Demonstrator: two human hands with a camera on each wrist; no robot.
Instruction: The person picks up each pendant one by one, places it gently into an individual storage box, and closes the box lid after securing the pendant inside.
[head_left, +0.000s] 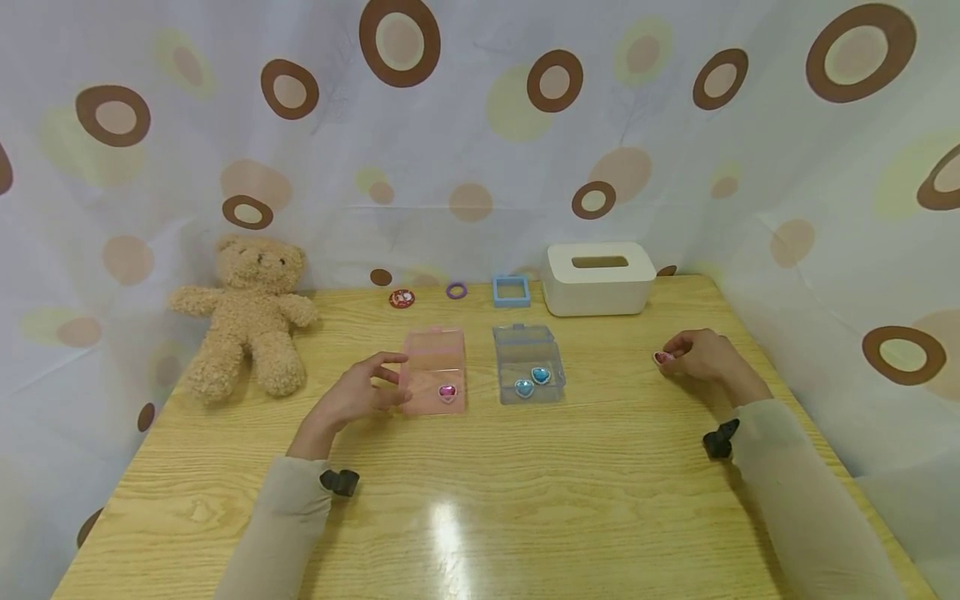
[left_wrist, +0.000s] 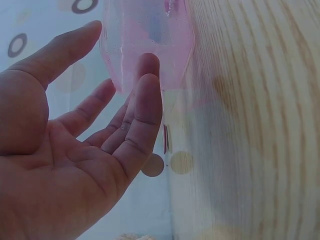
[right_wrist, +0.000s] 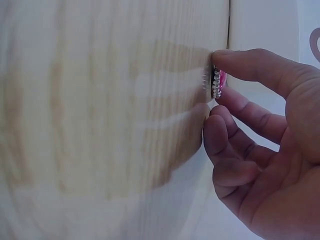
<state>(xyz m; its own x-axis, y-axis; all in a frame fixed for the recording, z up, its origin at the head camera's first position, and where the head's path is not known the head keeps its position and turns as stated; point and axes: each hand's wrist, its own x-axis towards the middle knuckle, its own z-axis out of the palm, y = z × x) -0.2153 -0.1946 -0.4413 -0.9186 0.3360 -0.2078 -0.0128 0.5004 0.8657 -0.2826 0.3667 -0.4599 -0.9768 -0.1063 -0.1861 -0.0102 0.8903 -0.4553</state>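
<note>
My left hand [head_left: 358, 390] is at the left side of an open clear pink box [head_left: 422, 406], fingers spread and loosely bent; whether they touch it I cannot tell. Inside that box lies a pink heart-shaped gem [head_left: 447, 392]. On the right, my right hand [head_left: 703, 353] pinches another pink heart gem [head_left: 663, 357] at the tabletop. The right wrist view shows this gem [right_wrist: 217, 83] edge-on, with a silvery beaded rim, between thumb and finger. Between the hands stands an open clear bluish-grey box [head_left: 517, 360] with two blue heart gems [head_left: 541, 376] in it.
A teddy bear [head_left: 255, 312] sits at the left. Along the back are a red round badge [head_left: 402, 298], a purple ring [head_left: 457, 290], a light blue square frame [head_left: 512, 302] and a white tissue box [head_left: 597, 292]. A patterned cloth [head_left: 450, 125] hangs behind the wooden table [head_left: 555, 500].
</note>
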